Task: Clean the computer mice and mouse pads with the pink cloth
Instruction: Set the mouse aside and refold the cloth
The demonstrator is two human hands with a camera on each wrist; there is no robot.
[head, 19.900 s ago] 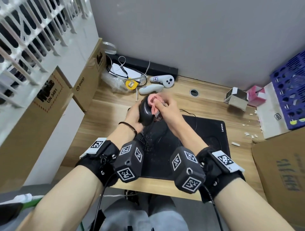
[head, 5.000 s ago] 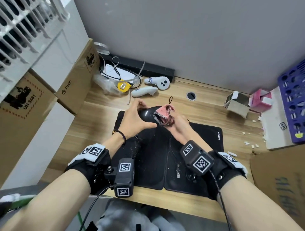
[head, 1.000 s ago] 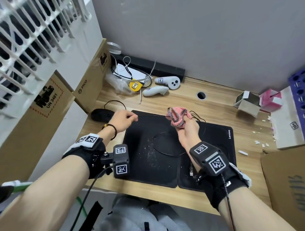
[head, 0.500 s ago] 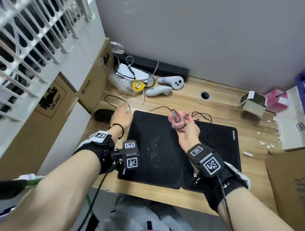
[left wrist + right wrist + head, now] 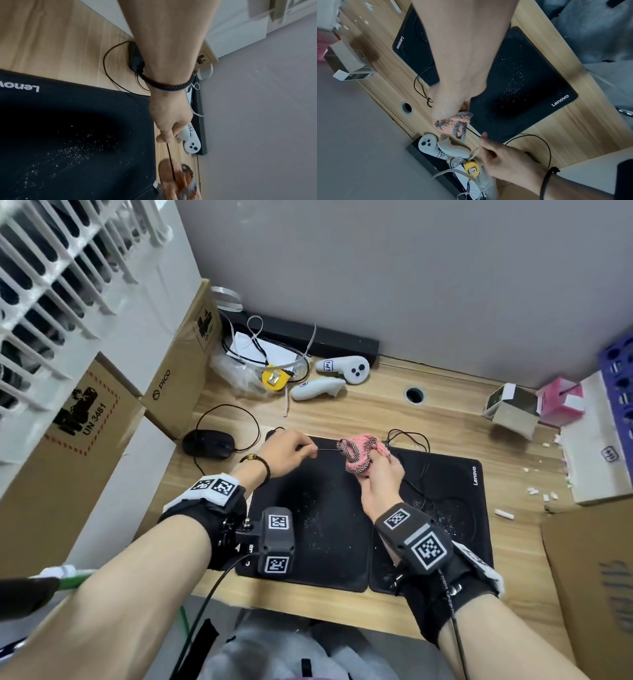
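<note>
- Mouse now lies on the table at nine o'clock, off the pads, where seconds ago both hands held it.
- Left hand has come back to pinch the cable taut in a narrow grip.
- Right hand grips the pink cloth around that cable: wiping has moved to the cord.
- Mouse pads remain speckled with crumbs; boxes crowd nine and three o'clock, open room at six.

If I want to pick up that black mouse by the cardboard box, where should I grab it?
Probably come down from above and pinch the black mouse across its two long sides. It lies flat on the desk, domed back up, so its sides look free. The Pico box stands close behind it, and its cable loops off to the right, so avoid those sides.
</note>
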